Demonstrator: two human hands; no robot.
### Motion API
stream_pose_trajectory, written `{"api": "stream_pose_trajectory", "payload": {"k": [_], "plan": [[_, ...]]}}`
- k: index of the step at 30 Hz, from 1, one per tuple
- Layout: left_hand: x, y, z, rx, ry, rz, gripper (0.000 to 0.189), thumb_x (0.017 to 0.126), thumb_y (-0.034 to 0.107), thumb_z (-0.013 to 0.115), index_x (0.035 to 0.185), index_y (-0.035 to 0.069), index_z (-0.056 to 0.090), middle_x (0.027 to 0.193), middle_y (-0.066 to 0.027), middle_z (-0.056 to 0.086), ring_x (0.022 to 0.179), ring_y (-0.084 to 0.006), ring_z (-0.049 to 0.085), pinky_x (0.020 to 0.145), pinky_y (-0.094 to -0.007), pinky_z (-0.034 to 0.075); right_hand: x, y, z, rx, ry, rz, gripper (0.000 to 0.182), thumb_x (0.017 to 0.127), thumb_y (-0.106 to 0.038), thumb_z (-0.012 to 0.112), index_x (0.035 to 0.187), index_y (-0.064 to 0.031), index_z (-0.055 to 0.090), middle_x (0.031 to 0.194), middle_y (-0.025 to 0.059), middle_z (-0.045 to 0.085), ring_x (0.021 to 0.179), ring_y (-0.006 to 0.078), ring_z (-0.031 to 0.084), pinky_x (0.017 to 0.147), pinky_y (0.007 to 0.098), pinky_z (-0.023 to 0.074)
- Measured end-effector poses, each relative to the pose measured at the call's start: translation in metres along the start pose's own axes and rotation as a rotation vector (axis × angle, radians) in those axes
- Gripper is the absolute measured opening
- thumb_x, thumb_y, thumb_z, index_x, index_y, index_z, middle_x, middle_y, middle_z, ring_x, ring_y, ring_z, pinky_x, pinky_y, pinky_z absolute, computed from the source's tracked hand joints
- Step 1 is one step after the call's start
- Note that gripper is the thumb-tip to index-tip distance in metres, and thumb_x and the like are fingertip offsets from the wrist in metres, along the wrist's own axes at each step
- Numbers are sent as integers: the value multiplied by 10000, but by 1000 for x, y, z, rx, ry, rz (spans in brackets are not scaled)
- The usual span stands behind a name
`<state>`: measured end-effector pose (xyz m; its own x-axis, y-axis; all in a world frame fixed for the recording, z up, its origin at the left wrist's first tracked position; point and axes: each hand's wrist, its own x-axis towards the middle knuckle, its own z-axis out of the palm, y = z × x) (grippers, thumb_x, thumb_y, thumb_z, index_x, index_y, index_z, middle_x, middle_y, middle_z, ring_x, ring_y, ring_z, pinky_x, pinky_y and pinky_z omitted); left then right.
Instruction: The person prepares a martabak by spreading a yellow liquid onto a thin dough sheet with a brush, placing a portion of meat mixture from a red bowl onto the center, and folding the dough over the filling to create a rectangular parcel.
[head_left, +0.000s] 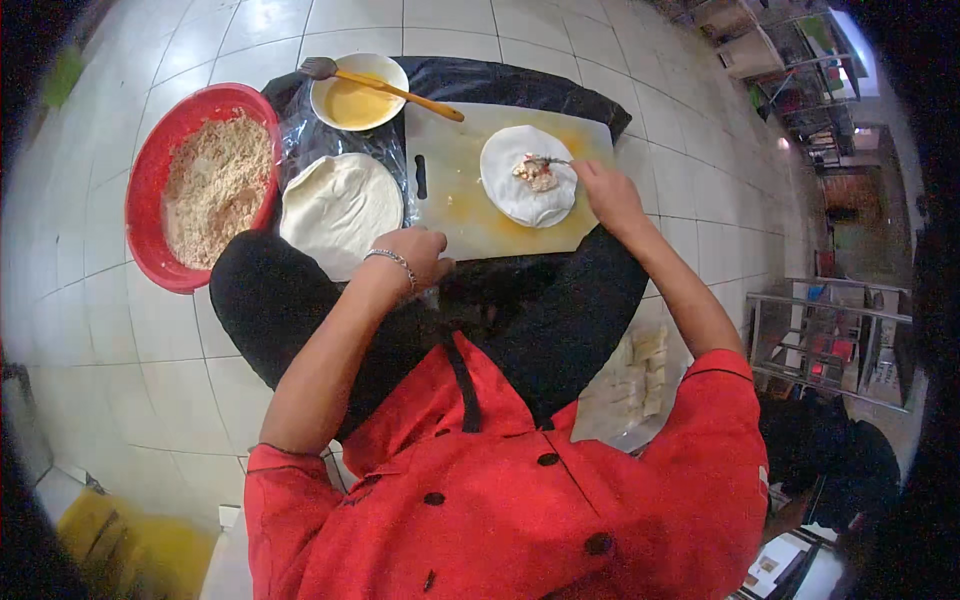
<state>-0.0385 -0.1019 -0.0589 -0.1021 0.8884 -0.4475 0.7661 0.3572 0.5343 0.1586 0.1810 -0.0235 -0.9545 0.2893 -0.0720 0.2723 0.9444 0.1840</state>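
Note:
My right hand (606, 196) grips a small metal utensil (556, 160), which looks like a fork. Its tip touches a crumbly, reddish-flecked filling (537, 180) heaped on a round white dough wrapper (525, 212). Beneath the wrapper lies a white plastic cutting board (450, 150) with yellow stains. Beside the near left edge of the board is my left hand (412, 255), with a chain bracelet at the wrist. Its fingers curl downward and their tips are hidden. Just left of it, round dough wrappers (341, 206) lie on clear plastic film, apparently stacked.
A red plastic basin (139, 202) of crumbly filling stands on the tiled floor (90, 315) at left. A white bowl (322, 112) holds yellow liquid, with a basting brush (397, 91) across it. Behind my right thigh lies a tray of pale, folded pieces (637, 367). Metal racks (832, 337) stand at right.

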Motion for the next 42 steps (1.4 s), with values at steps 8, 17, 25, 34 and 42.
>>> {"api": "stream_pose_trajectory", "payload": {"k": [8, 17, 25, 34, 42], "plan": [[2, -2, 4, 1, 16, 22, 380, 892, 374, 590, 982, 21, 697, 1039, -223, 673, 977, -364, 656, 860, -446, 522, 7, -4, 0, -53, 21, -36, 297, 855, -42, 483, 1144, -80, 540, 1001, 123, 620, 818, 337, 651, 685, 429, 542], [3, 1, 4, 10, 20, 19, 362, 883, 364, 608, 956, 24, 706, 1001, -217, 686, 952, -361, 666, 838, -447, 533, 1, 11, 2, -49, 32, -21, 298, 873, -63, 467, 1159, -73, 547, 999, 153, 628, 854, 353, 655, 697, 469, 543], [3, 6, 0, 30, 4, 40, 344, 883, 356, 602, 953, 38, 713, 1000, -200, 692, 961, -353, 665, 839, -440, 535, 2, 27, 1, 129, -7, 60, 265, 899, -87, 438, 1140, -69, 547, 1013, 189, 621, 902, 404, 614, 738, 504, 512], [-7, 19, -3, -7, -30, 76, 346, 872, 384, 604, 944, 64, 714, 952, -183, 700, 882, -351, 683, 780, -451, 549, 47, -42, -76, 491, 111, 204, 184, 935, -77, 518, 1100, -25, 580, 920, 175, 647, 738, 245, 668, 696, 370, 519], [-9, 23, 6, -4, -86, 109, 240, 837, 282, 666, 984, 106, 739, 1072, -137, 701, 997, -306, 680, 798, -421, 555, 195, -239, -87, 410, 269, -445, 124, 878, -90, 532, 983, -44, 578, 901, 162, 646, 832, 382, 646, 695, 443, 527]]}}
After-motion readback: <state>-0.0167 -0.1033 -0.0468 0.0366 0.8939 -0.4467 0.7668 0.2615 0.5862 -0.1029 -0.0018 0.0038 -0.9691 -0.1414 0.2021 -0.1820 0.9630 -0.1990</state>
